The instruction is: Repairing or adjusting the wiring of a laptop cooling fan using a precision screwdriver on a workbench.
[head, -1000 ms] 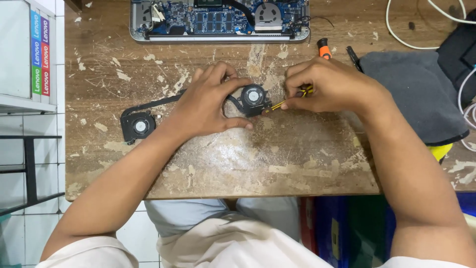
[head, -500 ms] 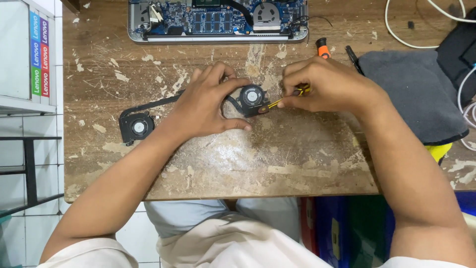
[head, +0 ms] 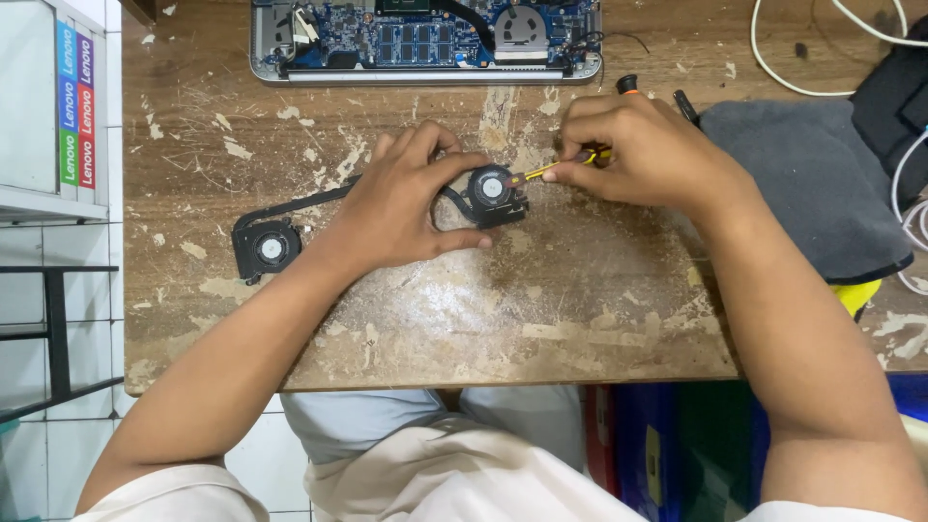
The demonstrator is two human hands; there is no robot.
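A black dual-fan cooling assembly lies on the worn wooden table (head: 541, 319). Its right fan (head: 495, 191) sits between my hands, and its left fan (head: 267, 248) rests near the table's left edge, joined by a dark pipe. My left hand (head: 401, 203) curls around the right fan and holds it against the tabletop. My right hand (head: 646, 150) grips a small yellow-handled screwdriver (head: 556, 167), whose tip touches the right fan's edge.
An opened laptop (head: 425, 41) with its blue circuit board exposed lies at the table's far edge. A grey cloth pad (head: 807, 184) covers the right side, with white cables (head: 802, 82) and a black bag beyond. A white shelf unit (head: 39, 116) stands to the left.
Both hands and the fan have stayed almost still; the view has only drifted slightly. The screwdriver tip remains at the right fan.
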